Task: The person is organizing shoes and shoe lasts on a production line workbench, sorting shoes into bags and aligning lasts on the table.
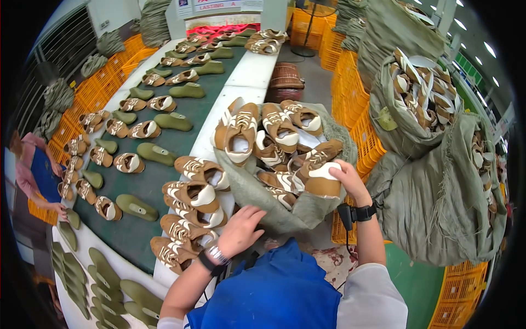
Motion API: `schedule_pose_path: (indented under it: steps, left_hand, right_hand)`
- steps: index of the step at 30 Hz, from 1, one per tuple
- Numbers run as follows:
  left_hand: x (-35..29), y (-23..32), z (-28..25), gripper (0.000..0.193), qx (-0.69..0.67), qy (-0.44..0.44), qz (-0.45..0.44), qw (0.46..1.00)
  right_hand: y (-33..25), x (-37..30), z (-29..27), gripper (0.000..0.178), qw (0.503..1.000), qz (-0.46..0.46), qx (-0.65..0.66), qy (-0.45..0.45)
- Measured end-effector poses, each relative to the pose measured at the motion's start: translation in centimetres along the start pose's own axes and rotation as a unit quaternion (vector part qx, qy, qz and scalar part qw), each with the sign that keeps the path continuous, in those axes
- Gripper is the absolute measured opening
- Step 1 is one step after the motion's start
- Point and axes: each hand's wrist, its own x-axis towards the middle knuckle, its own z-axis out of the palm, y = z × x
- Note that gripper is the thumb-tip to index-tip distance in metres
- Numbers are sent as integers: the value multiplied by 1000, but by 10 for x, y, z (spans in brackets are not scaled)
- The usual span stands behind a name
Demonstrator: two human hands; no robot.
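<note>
A grey-green woven sack [307, 213] stands in front of me, heaped with brown shoe uppers with white trim. My right hand [353, 182] grips the white heel of one brown shoe upper [323, 186] at the sack's right rim. Beside the sack's lower left, my left hand [240, 232] has its fingers stretched out and holds nothing. Nearest to it, more brown-and-white shoe uppers [189, 196] lie bunched along the white ledge. Two uppers [241, 131] rest at the sack's upper left edge.
Left of me a green conveyor belt [181, 131] carries rows of uppers and olive shoe lasts [156, 153]. More lasts [104, 282] lie on the near-left table. A co-worker [41, 170] stands across the belt. Filled sacks [433, 203] and orange crates [350, 109] line the right.
</note>
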Motion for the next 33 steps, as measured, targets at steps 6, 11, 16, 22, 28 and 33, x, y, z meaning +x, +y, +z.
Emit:
schedule_pose_path:
  steps: [6,11,16,22,28,33]
  left_hand:
    - [62,-81,92,44,330,-15,37,943]
    - [39,-77,55,18,309,-180,-39,933]
    - [24,-28,3,10,208,-32,-73,975]
    - [27,-28,13,7,195,28,-123,973]
    - [49,-20,11,6,199,-5,-121,973]
    - [44,-28,11,7,200,-12,-136,970]
  right_hand:
    - [9,5,5,20,990,15,68,-127]
    - [56,54,25,29,953,-76,-163,-242]
    - [182,74,75,24,820,-115,-453,-330]
    - [64,130,84,27,834,-82,-434,-331]
    - [61,188,150,63,784,-342,-470,-218]
    - [55,165,120,39,819,-299,-395,-290]
